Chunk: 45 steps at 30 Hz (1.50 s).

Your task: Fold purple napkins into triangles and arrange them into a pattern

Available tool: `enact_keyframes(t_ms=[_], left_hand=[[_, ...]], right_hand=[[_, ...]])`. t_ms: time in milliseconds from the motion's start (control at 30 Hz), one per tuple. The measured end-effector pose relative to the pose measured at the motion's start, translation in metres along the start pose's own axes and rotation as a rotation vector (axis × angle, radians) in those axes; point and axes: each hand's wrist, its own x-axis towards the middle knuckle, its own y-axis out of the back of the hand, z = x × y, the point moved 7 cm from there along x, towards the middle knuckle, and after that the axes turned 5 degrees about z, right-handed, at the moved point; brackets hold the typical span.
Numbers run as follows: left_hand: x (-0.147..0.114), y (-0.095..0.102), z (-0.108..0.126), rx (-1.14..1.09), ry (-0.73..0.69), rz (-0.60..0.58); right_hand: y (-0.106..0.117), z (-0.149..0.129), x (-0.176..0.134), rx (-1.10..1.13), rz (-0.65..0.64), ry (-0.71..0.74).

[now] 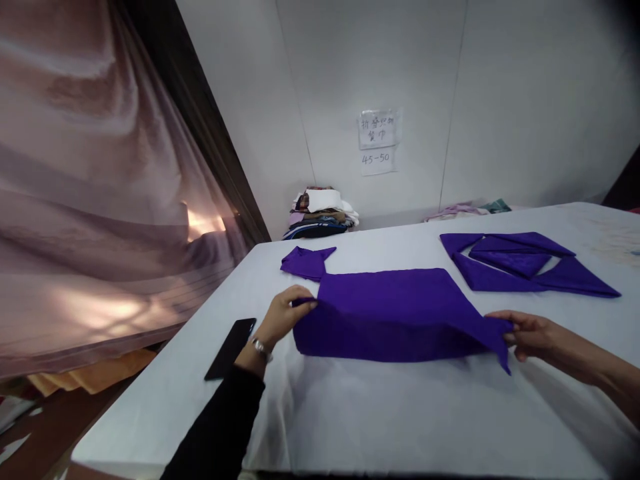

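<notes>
A purple cloth napkin [395, 300] lies in front of me, its far part flat on the white table and its near part raised and sagging between my hands. My left hand [287, 312] pinches the near left corner between thumb and fingers. At the near right corner, my right hand [530, 333] grips the cloth, and a pointed tip hangs down below the fingers. Just beyond the left end of the napkin sits a small folded purple cloth [306, 262], with one point sticking out to the right.
Several folded purple cloths [525, 261] form an arrangement at the right. A black phone [231, 348] lies left of my left wrist on the white table [400, 420]. Stacked clothes [323, 213] stand against the back wall, where paper signs [379, 141] hang. A pinkish curtain [100, 200] drapes at the left.
</notes>
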Motion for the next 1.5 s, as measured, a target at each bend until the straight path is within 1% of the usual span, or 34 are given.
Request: enact_keyframes(t_ms=[67,100,200,267,333,433,533,633,667,767,833,933,967,1033,1100,1200,1267,1367,1433,1500], left_hand=[[0.035,-0.015,-0.022,-0.031,0.101,-0.01],[0.051,-0.023,-0.035,-0.037,0.164,-0.022],[0.086,-0.05,-0.07,-0.012,0.295,-0.048],[0.103,-0.065,-0.088,0.018,0.32,-0.046],[0.115,-0.077,-0.103,0.045,0.326,-0.016],[0.123,-0.082,-0.122,0.102,0.337,0.075],[0.116,-0.077,-0.138,0.172,0.372,0.143],[0.096,-0.069,-0.145,0.237,0.39,0.152],[0.087,-0.067,-0.145,0.264,0.39,0.141],[0.055,-0.063,-0.14,0.367,0.386,0.046],[0.032,-0.062,-0.136,0.386,0.408,-0.001],[0.003,-0.059,-0.128,0.396,0.463,-0.04],[-0.004,-0.059,-0.126,0.391,0.478,-0.048],[-0.013,-0.06,-0.121,0.392,0.493,-0.063],[-0.018,-0.062,-0.118,0.437,0.496,-0.078],[-0.021,-0.064,-0.115,0.551,0.476,-0.084],[-0.022,-0.062,-0.116,0.59,0.466,-0.064],[-0.022,-0.055,-0.121,0.57,0.483,-0.007],[-0.022,-0.05,-0.125,0.539,0.503,0.031],[-0.023,-0.048,-0.129,0.519,0.517,0.04]], right_hand=[[-0.007,-0.009,0.018,0.033,-0.108,0.019],[-0.007,-0.012,0.028,0.052,-0.129,0.018],[-0.002,-0.02,0.058,0.146,-0.081,-0.024],[-0.004,-0.022,0.075,0.223,-0.079,-0.06],[-0.008,-0.019,0.09,0.252,-0.077,-0.106],[-0.014,-0.007,0.102,0.224,-0.086,-0.15],[-0.015,0.003,0.107,0.135,-0.078,-0.13],[-0.013,0.009,0.109,-0.017,-0.033,-0.103],[-0.013,0.01,0.111,-0.075,-0.016,-0.088],[-0.01,0.01,0.119,-0.271,0.047,-0.007],[-0.006,0.006,0.125,-0.423,0.099,0.109],[0.001,-0.003,0.131,-0.729,0.201,0.281],[0.003,-0.005,0.134,-0.836,0.228,0.309],[0.004,-0.01,0.139,-1.011,0.255,0.321],[0.001,-0.017,0.146,-1.116,0.258,0.319],[-0.006,-0.026,0.159,-1.204,0.277,0.276],[-0.01,-0.029,0.167,-1.209,0.296,0.242],[-0.014,-0.029,0.173,-1.177,0.317,0.234],[-0.015,-0.028,0.172,-1.169,0.329,0.248],[-0.015,-0.029,0.167,-1.167,0.347,0.266]])
